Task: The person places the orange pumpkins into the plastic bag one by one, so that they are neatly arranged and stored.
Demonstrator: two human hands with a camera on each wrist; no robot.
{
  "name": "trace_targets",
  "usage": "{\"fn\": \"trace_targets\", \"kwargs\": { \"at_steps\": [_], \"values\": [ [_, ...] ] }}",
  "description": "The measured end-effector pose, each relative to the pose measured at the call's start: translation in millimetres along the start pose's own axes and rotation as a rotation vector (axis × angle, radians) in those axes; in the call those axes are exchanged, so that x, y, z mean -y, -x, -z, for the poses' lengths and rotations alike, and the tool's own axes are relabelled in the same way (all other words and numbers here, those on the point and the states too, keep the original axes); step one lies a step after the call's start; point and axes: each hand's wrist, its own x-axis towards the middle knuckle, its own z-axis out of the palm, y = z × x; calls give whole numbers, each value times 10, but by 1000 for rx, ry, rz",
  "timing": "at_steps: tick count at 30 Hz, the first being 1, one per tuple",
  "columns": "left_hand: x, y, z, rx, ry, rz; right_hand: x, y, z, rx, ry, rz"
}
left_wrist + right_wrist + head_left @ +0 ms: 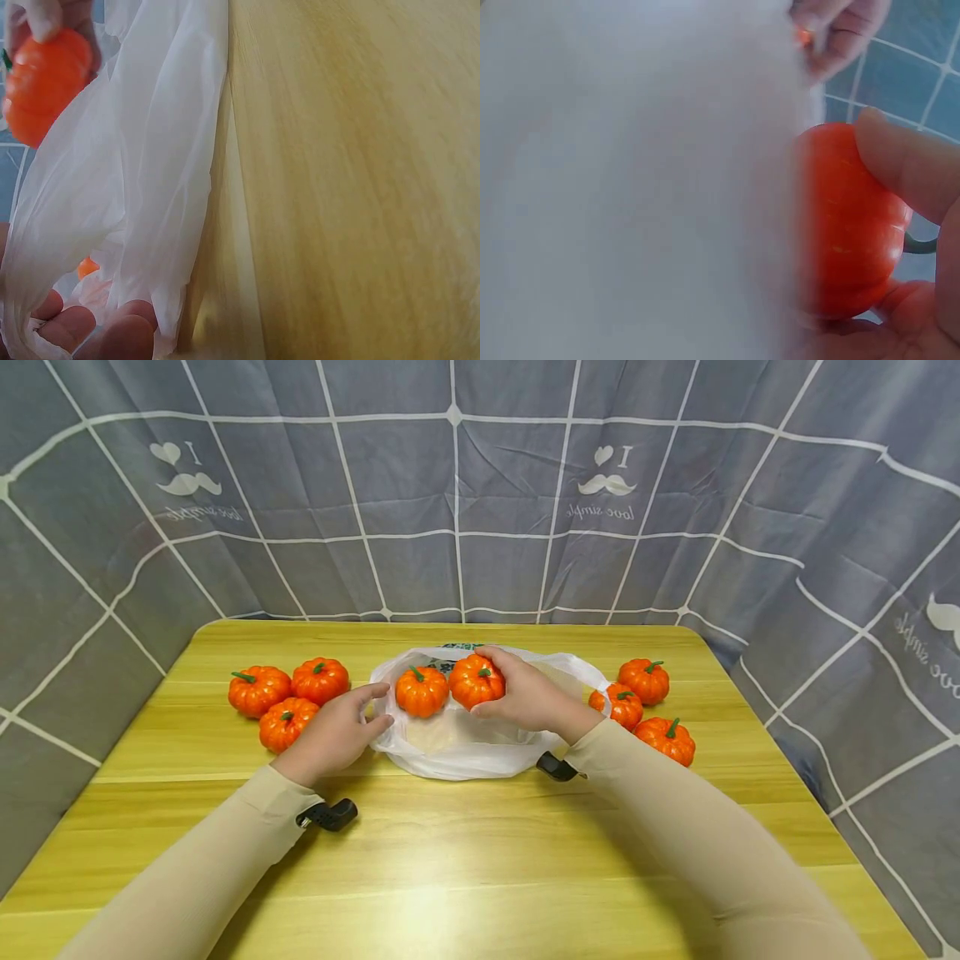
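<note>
A thin white plastic bag point(457, 768) lies with its mouth spread wide on the table. Its left rim is held by my left hand point(341, 727), with fingertips point(127, 334) showing against the film in the left wrist view. My right hand point(528, 693) grips an orange pumpkin point(474, 683) with a green stem over the bag's mouth, thumb on one side and fingers on the other. Beside it, another small pumpkin point(422, 693) sits within the bag. White film covers much of the right wrist view, blurred in front of the gripped pumpkin point(851, 225).
Three pumpkins point(258, 691) cluster left of the bag, close by the left hand. Three more point(666, 741) stand at the right, one partly behind the bag's edge. Grey checked cloth point(510, 510) hangs around the wooden table point(435, 877) at the back and sides.
</note>
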Motion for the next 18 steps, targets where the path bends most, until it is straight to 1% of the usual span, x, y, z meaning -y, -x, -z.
{"fn": "trace_targets", "kwargs": {
  "at_steps": [7, 12, 18],
  "values": [
    [17, -14, -20, -4, -6, -6, -108, -134, -168, 27, 15, -59],
    [36, -26, -33, -2, -5, -5, -161, -203, -241, 13, 57, -100],
    [53, -30, -38, -1, 3, -3, -213, -258, -299, 0, 80, -158]
  ]
}}
